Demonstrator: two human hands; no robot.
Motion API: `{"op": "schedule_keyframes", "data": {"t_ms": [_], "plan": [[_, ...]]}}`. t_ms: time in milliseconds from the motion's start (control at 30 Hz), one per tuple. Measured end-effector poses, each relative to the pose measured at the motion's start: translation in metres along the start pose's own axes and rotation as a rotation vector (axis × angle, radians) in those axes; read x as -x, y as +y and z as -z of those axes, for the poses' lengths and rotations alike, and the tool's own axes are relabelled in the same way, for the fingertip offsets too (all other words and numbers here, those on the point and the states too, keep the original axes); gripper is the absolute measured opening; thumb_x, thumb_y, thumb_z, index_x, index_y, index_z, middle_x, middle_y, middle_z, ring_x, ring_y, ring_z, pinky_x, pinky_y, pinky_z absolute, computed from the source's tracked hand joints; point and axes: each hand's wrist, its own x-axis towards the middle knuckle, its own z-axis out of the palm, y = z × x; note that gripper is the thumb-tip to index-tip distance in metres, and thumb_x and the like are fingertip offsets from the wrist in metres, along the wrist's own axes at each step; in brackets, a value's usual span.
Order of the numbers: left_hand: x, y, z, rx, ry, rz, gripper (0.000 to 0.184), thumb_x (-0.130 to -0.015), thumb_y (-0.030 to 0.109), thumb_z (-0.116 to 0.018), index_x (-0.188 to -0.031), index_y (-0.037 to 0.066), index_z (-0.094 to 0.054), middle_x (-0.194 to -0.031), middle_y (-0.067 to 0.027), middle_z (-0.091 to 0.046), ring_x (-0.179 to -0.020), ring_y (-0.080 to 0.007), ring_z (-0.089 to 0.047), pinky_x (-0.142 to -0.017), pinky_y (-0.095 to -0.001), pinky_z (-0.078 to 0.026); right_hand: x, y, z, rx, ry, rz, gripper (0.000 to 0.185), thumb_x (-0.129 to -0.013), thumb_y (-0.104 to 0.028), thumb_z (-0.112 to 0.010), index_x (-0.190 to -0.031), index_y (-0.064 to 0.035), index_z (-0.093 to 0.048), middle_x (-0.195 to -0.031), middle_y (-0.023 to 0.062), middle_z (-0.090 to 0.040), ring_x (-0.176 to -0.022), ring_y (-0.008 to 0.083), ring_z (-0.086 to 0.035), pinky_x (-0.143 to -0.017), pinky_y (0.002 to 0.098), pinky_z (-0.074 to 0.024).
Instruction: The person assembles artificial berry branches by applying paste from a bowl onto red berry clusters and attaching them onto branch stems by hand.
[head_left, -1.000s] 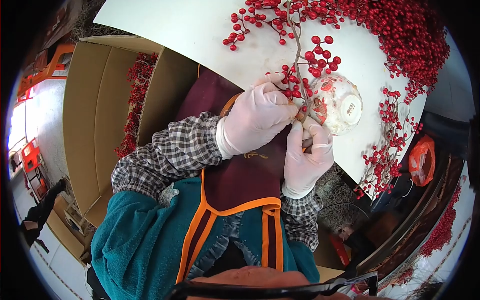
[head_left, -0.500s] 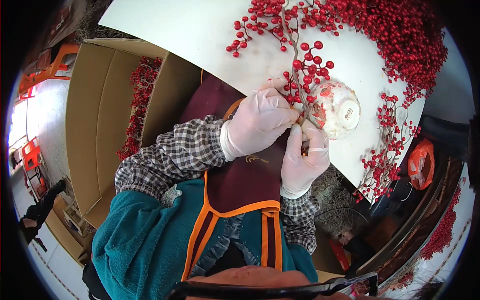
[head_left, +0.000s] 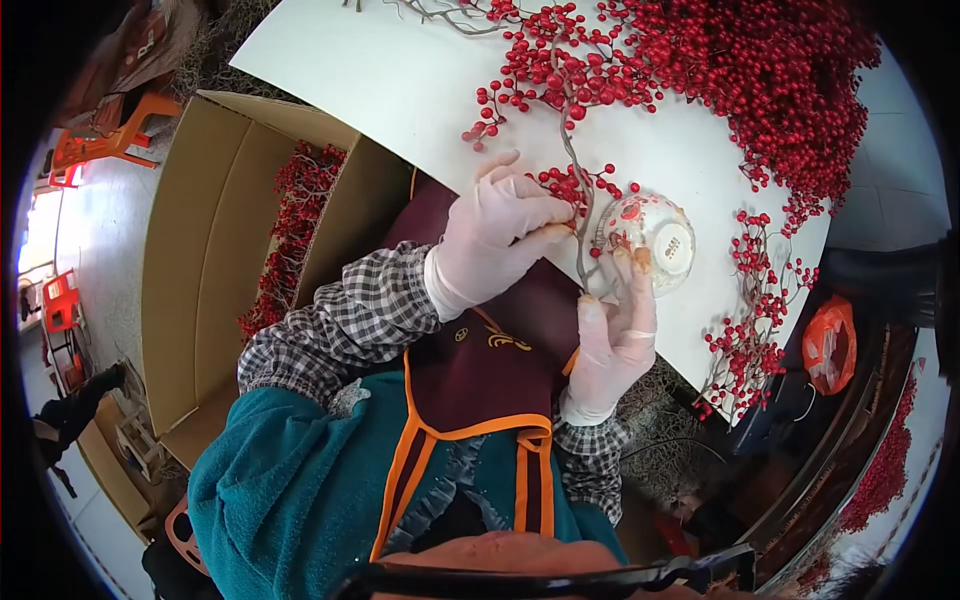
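Note:
My left hand (head_left: 500, 235), in a white glove, has thumb and forefinger pinched on a branch with red berries (head_left: 572, 150), its other fingers raised. The brown stem runs down past those fingertips, beside a small berry cluster. My right hand (head_left: 615, 340), also gloved, has its thumb and fingers apart, with the thumb tip at the stem's lower end. Its fingertips look brownish and are close to an upturned white bowl (head_left: 668, 245) with a red flower pattern. The bowl rests on the white table (head_left: 400, 85). The exact contact at the fingertips is partly hidden.
A large heap of red berry branches (head_left: 770, 80) covers the far right of the table. More berry sprigs (head_left: 755, 300) hang over its right edge. To the left stands an open cardboard box (head_left: 195, 270) with berry branches inside. An orange-red plastic bag (head_left: 830, 345) is at the right.
My hands have moved apart, and the right thumb and fingers have opened. The stem's lower end now shows between them. The whole view has shifted slightly.

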Motion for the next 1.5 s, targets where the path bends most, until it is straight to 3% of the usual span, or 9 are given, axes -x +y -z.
{"op": "schedule_keyframes", "data": {"t_ms": [133,233,267,500,600,767,1100,1267,1500], "plan": [[-0.003,-0.01,0.003,0.027,0.055,0.014,0.02,-0.071,0.004,-0.075,-0.089,0.009,-0.07,-0.079,-0.0003,-0.062,-0.074,-0.0153,-0.061,-0.104,-0.0447,-0.039,0.0,-0.007,0.006,-0.079,0.037,-0.082,0.05,-0.085,0.002,-0.063,-0.133,0.0026,-0.048,-0.109,0.0131,-0.063,-0.065,0.0097,-0.052,-0.062,0.023,-0.0451],[-0.004,-0.013,0.003,0.091,0.06,0.069,0.017,-0.073,0.011,-0.073,-0.09,0.01,-0.071,-0.078,-0.0056,-0.066,-0.077,-0.0228,-0.064,-0.104,-0.0462,-0.037,-0.011,0.004,0.022,-0.465,-0.028,-0.148,0.037,-0.092,-0.012,-0.058,-0.126,0.0035,-0.054,-0.078,0.0046,-0.059,-0.059,0.0077,-0.045,-0.055,0.0212,-0.038],[-0.005,-0.012,0.004,0.075,0.056,0.058,0.017,-0.073,0.011,-0.073,-0.09,0.01,-0.071,-0.079,-0.0056,-0.066,-0.078,-0.0228,-0.064,-0.104,-0.0461,-0.037,-0.015,0.003,0.025,-0.442,-0.043,-0.133,0.038,-0.095,-0.024,-0.055,-0.12,0.0045,-0.058,-0.061,-0.0018,-0.046,-0.055,0.0063,-0.039,-0.051,0.0202,-0.0301],[-0.009,-0.006,0.003,0.005,0.02,0.018,0.018,-0.073,0.013,-0.074,-0.09,0.013,-0.072,-0.083,-0.0047,-0.066,-0.082,-0.0225,-0.064,-0.103,-0.0463,-0.038,-0.02,0.026,0.07,-0.893,-0.5,-0.183,0.04,-0.092,-0.03,-0.061,-0.106,0.0069,-0.062,-0.057,-0.0031,-0.045,-0.049,0.0048,-0.036,-0.048,0.0221,-0.0266],[-0.007,-0.007,-0.001,-0.047,-0.005,-0.011,0.018,-0.073,0.015,-0.074,-0.09,0.013,-0.072,-0.081,-0.0036,-0.066,-0.08,-0.0228,-0.063,-0.104,-0.0461,-0.036,-0.018,-0.01,0.047,-0.136,-0.155,0.082,0.043,-0.082,-0.019,-0.073,-0.116,0.0048,-0.06,-0.068,-0.0009,-0.055,-0.054,0.0078,-0.045,-0.049,0.0234,-0.0344],[-0.008,-0.001,0.001,-0.057,-0.059,-0.034,0.02,-0.073,0.015,-0.074,-0.093,0.014,-0.071,-0.081,-0.0028,-0.064,-0.079,-0.0222,-0.061,-0.104,-0.0453,-0.034,-0.018,-0.052,0.014,0.717,-0.144,0.28,0.049,-0.076,-0.009,-0.076,-0.122,-0.0053,-0.06,-0.08,0.0034,-0.062,-0.066,0.0171,-0.059,-0.059,0.0295,-0.048],[-0.011,0.01,0.029,0.073,0.012,-0.051,0.023,-0.078,0.01,-0.071,-0.101,0.011,-0.071,-0.088,-0.0049,-0.067,-0.081,-0.0199,-0.064,-0.096,-0.0407,-0.044,-0.031,-0.032,0.013,0.771,0.042,0.591,0.035,-0.085,-0.005,-0.067,-0.12,-0.004,-0.064,-0.079,0.0092,-0.065,-0.065,0.0174,-0.059,-0.059,0.0302,-0.0464],[-0.013,-0.005,0.037,0.171,0.129,0.124,0.029,-0.08,0.005,-0.069,-0.108,0.005,-0.068,-0.097,-0.0106,-0.067,-0.086,-0.0176,-0.065,-0.075,-0.0273,-0.052,-0.042,-0.052,0.021,0.853,0.209,0.434,0.022,-0.085,-0.004,-0.065,-0.106,-0.0024,-0.07,-0.076,0.0076,-0.064,-0.066,0.0166,-0.06,-0.058,0.0282,-0.0453],[-0.043,-0.02,0.023,-0.352,-0.033,0.094,0.031,-0.074,0.023,-0.076,-0.1,0.007,-0.069,-0.091,-0.0121,-0.064,-0.077,-0.0278,-0.061,-0.073,-0.0368,-0.05,-0.06,-0.05,0.03,0.188,0.458,0.014,0.032,-0.096,-0.019,-0.05,-0.075,0.003,-0.06,-0.075,0.011,-0.064,-0.063,0.0077,-0.051,-0.055,0.0216,-0.0364]]}}
